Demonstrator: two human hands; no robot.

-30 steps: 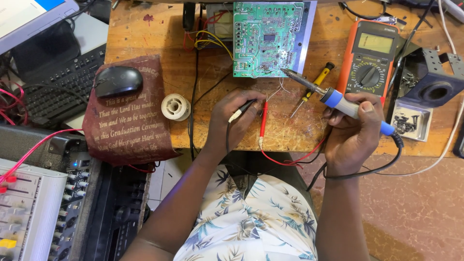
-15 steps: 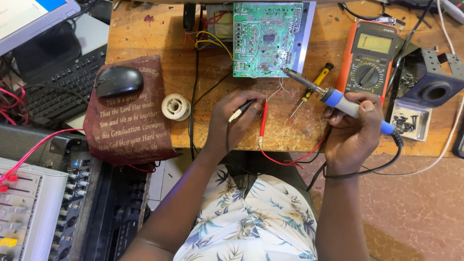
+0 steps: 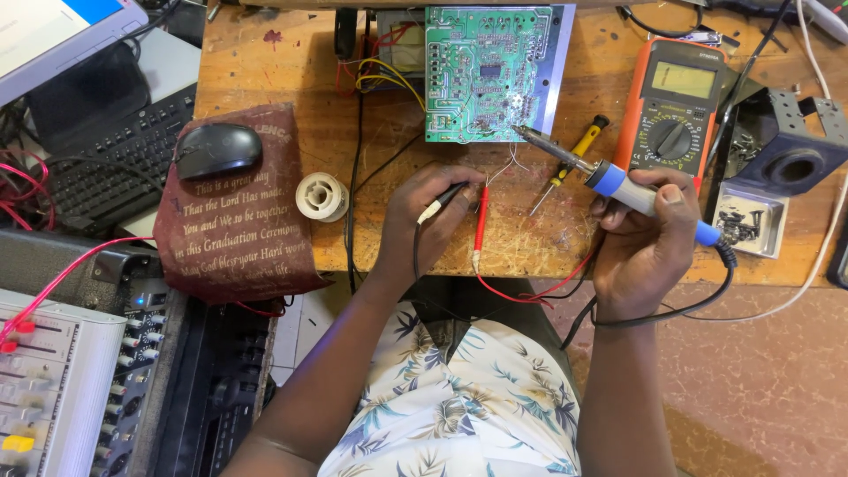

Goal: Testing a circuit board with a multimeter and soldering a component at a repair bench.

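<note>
My right hand [image 3: 643,238] grips a blue-handled soldering iron [image 3: 609,181], its tip touching the lower right edge of a green circuit board [image 3: 481,75] on the wooden bench. My left hand [image 3: 424,221] rests on the bench below the board, fingers curled over a black probe [image 3: 439,205] and a thin strand of solder wire leading up to the board. A red probe [image 3: 480,225] lies on the bench just right of my left hand.
An orange multimeter [image 3: 673,106] and a yellow screwdriver [image 3: 574,155] lie right of the board. A solder spool [image 3: 321,196], a black mouse [image 3: 217,150] on a maroon cloth [image 3: 238,230], a keyboard [image 3: 115,163] and an audio mixer [image 3: 53,389] sit left. A small tray of screws [image 3: 749,219] is at right.
</note>
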